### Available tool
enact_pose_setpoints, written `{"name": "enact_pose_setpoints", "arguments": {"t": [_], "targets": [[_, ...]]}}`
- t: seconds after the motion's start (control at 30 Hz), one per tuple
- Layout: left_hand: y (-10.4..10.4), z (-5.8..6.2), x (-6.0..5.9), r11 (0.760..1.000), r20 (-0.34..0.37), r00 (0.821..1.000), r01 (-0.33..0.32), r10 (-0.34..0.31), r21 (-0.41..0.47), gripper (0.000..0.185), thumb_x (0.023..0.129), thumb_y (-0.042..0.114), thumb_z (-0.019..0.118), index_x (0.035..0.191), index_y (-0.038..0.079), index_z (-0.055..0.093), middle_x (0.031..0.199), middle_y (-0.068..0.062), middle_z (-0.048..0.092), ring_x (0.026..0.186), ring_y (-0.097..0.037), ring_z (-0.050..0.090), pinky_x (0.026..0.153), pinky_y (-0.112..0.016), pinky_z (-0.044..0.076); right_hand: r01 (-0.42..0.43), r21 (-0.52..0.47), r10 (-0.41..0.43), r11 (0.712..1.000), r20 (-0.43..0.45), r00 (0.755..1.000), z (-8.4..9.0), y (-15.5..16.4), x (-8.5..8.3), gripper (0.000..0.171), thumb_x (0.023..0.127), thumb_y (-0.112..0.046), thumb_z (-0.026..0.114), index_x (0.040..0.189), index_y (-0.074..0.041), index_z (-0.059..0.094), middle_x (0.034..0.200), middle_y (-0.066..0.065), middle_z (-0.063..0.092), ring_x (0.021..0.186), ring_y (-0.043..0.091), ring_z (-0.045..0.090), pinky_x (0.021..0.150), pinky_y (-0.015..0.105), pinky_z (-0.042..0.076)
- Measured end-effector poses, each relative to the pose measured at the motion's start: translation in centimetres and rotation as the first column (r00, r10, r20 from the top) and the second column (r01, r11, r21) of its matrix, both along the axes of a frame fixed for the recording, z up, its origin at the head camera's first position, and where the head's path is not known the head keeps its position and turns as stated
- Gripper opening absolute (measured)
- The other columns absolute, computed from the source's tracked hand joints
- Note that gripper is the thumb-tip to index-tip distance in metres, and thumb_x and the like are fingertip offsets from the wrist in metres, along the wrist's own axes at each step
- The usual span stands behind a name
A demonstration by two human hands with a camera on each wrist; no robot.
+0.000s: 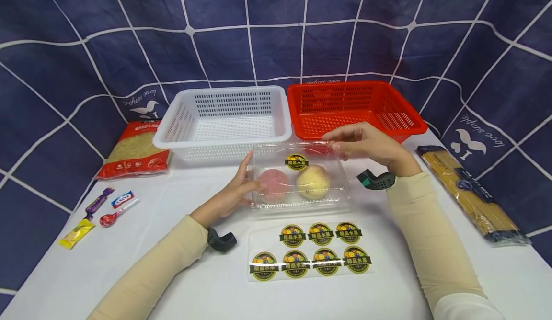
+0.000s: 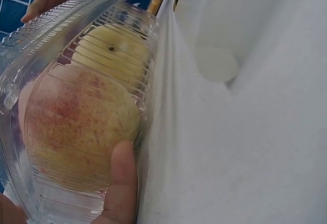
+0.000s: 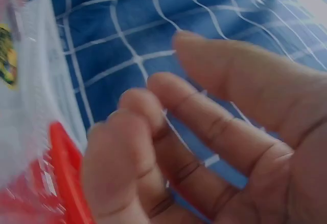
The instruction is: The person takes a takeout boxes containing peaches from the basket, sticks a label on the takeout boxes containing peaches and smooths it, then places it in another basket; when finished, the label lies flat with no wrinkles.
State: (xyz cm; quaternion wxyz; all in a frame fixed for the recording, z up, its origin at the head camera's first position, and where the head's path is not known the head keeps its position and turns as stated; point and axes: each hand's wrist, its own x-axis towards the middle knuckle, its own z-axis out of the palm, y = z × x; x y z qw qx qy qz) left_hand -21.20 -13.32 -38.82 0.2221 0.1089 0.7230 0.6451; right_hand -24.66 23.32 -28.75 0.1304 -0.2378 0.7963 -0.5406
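Clear rectangular plastic box [image 1: 292,174] lies crosswise, left hand [image 1: 233,194] pinching its left end, right hand [image 1: 372,145], fingers parted, beside its far-right corner.

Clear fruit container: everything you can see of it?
A clear, ridged, plastic-looking container, lid apparently closed, one round sticker on top. Inside sit two peach-like fruits, side by side. It is between the sticker sheet and the white basket and red basket. The left hand grips its left end; the right hand is at its far right corner, contact unclear. Resting or lifted: can't tell.
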Motion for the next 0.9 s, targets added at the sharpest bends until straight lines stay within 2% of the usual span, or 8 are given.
{"name": "enact_pose_setpoints", "arguments": {"t": [0.07, 0.13, 0.3, 0.5, 0.63, 0.7, 0.83, 0.9], "targets": [[0.0, 0.0, 0.0, 1.0, 0.0, 1.0, 0.0, 0.0, 0.003, 0.115, 0.089, 0.027, 0.063, 0.172, 0.034, -0.017, 0.174, -0.033, -0.009, 0.158, -0.062, 0.006, 0.111, -0.083, 0.031, 0.033, -0.111, -0.032, 0.993, 0.01, 0.999, 0.3, 1.3, 0.0, 0.027, 0.105, -0.003, 0.066, 0.13, -0.004, 0.077, 0.115, 0.006, 0.079, 0.093, 0.021, 0.071, 0.081, 0.029, 0.062], [0.1, 0.0, 0.0, 1.0, 0.003, 1.0, 0.001, -0.001, 0.009, 0.115, 0.088, 0.026, 0.063, 0.172, 0.034, -0.017, 0.174, -0.033, -0.009, 0.158, -0.062, 0.007, 0.111, -0.083, 0.032, 0.066, -0.249, -0.062, 0.966, 0.023, 0.998, 0.5, 2.6, 0.0, 0.027, 0.106, 0.0, 0.062, 0.127, -0.007, 0.079, 0.11, 0.005, 0.078, 0.088, 0.019, 0.071, 0.079, 0.027, 0.062], [0.1, 0.2, 0.1, 1.0, 0.011, 1.0, 0.018, -0.018, 0.021, 0.117, 0.087, 0.022, 0.061, 0.171, 0.032, -0.02, 0.173, -0.035, -0.01, 0.157, -0.064, 0.007, 0.111, -0.083, 0.032, 0.166, -0.531, -0.157, 0.831, 0.062, 0.986, 0.6, 5.8, -0.2, 0.028, 0.108, 0.002, 0.058, 0.128, -0.003, 0.077, 0.103, 0.009, 0.075, 0.082, 0.019, 0.069, 0.071, 0.025, 0.062], [0.0, 0.6, 0.3, 0.999, 0.016, 0.999, 0.041, -0.041, 0.002, 0.118, 0.085, 0.021, 0.059, 0.171, 0.032, -0.021, 0.172, -0.036, -0.013, 0.158, -0.062, 0.001, 0.111, -0.086, 0.026, 0.275, -0.69, -0.292, 0.669, 0.096, 0.952, -0.1, 9.2, -0.6, 0.027, 0.108, -0.001, 0.061, 0.132, 0.0, 0.075, 0.099, 0.011, 0.077, 0.081, 0.02, 0.071, 0.071, 0.025, 0.063], [-0.1, 0.9, 0.4, 0.999, 0.011, 0.999, 0.05, -0.05, -0.003, 0.117, 0.085, 0.021, 0.059, 0.171, 0.032, -0.021, 0.172, -0.035, -0.013, 0.157, -0.065, 0.005, 0.11, -0.088, 0.024, 0.371, -0.715, -0.386, 0.592, 0.153, 0.91, -1.1, 11.2, -0.8, 0.029, 0.108, -0.005, 0.064, 0.135, -0.004, 0.074, 0.098, 0.01, 0.076, 0.078, 0.019, 0.071, 0.07, 0.025, 0.064], [-0.2, 1.0, 0.5, 0.998, 0.007, 0.998, 0.059, -0.059, -0.007, 0.117, 0.085, 0.021, 0.059, 0.17, 0.032, -0.022, 0.173, -0.035, -0.012, 0.155, -0.066, 0.011, 0.109, -0.088, 0.025, 0.435, -0.686, -0.436, 0.584, 0.187, 0.88, -1.6, 12.2, -0.8, 0.03, 0.109, -0.009, 0.064, 0.138, -0.01, 0.072, 0.097, 0.007, 0.076, 0.077, 0.018, 0.07, 0.07, 0.024, 0.063], [-0.5, 1.2, 0.4, 0.996, -0.001, 0.996, 0.084, -0.084, -0.014, 0.119, 0.087, 0.024, 0.061, 0.169, 0.032, -0.025, 0.173, -0.035, -0.012, 0.153, -0.067, 0.019, 0.109, -0.085, 0.032, 0.55, -0.546, -0.522, 0.631, 0.225, 0.823, -2.4, 14.2, -0.7, 0.036, 0.111, -0.017, 0.062, 0.147, -0.023, 0.063, 0.095, 0.001, 0.073, 0.075, 0.013, 0.068, 0.069, 0.022, 0.062], [-0.6, 1.2, 0.3, 0.995, 0.008, 0.995, 0.097, -0.097, -0.006, 0.119, 0.088, 0.024, 0.062, 0.169, 0.033, -0.025, 0.173, -0.035, -0.015, 0.156, -0.064, 0.013, 0.109, -0.084, 0.033, 0.585, -0.48, -0.541, 0.653, 0.245, 0.805, -2.7, 15.0, -0.7, 0.037, 0.111, -0.019, 0.062, 0.148, -0.025, 0.06, 0.092, -0.001, 0.071, 0.072, 0.012, 0.066, 0.068, 0.02, 0.061]]}}
